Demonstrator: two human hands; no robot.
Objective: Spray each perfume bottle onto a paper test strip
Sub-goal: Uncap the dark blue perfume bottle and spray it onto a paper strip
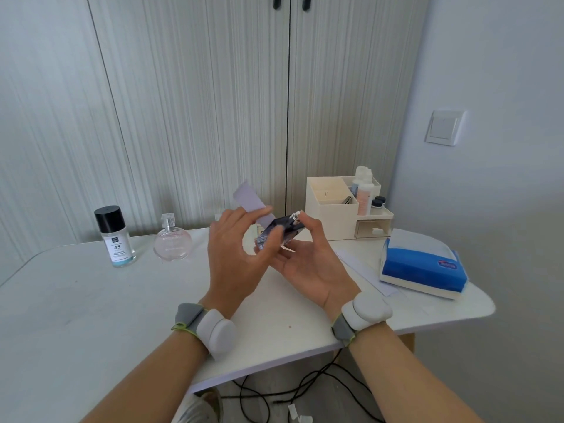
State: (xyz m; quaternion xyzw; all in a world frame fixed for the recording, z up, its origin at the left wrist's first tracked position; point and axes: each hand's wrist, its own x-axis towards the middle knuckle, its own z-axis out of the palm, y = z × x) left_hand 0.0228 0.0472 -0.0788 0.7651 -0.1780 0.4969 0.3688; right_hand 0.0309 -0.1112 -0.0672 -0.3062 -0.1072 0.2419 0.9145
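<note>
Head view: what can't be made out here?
Head view, dark perfume bottle: label blurred, partly covered by left hand.
Head view, paper test strip: lower end hidden behind the left hand.
Head view, spray nozzle: right hand fingertip sits on it; pressed or not is unclear.
Head view, black-capped bottle: print under "45" too small.

Single head cam, wide-angle, close above table, facing fwd & down twd cupboard doors

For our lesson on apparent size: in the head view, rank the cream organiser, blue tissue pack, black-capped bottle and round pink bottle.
1. cream organiser and blue tissue pack: look alike, unranked.
2. black-capped bottle.
3. round pink bottle.
</note>
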